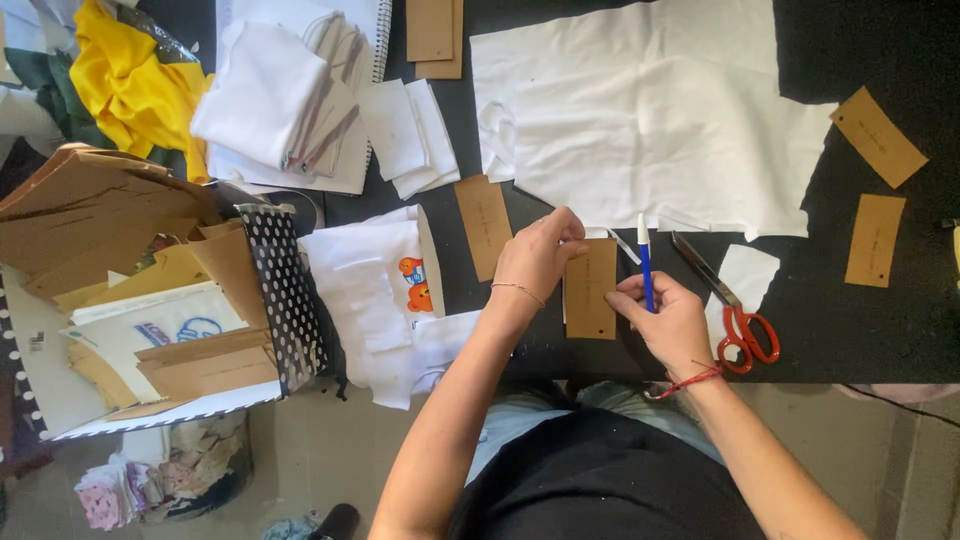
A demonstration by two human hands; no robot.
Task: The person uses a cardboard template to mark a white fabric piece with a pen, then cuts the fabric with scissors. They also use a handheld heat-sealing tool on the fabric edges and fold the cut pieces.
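Note:
A brown cardboard template (590,292) lies on the black table (860,330) near its front edge. My left hand (538,256) presses fingertips on the template's top left corner. At the template's right edge, my right hand (668,322) holds a blue and white pen (645,262) upright. Under the template peeks a small white fabric piece. Red-handled scissors (735,315) lie just right of my right hand, next to a small white fabric scrap (750,272).
A large white fabric sheet (650,110) covers the far table. More brown templates (878,135) (874,240) (483,225) lie about. Folded white fabric (270,95), yellow cloth (130,85) and a polka-dot box (285,300) of cardboard pieces stand left. Printed white fabric (375,290) lies nearby.

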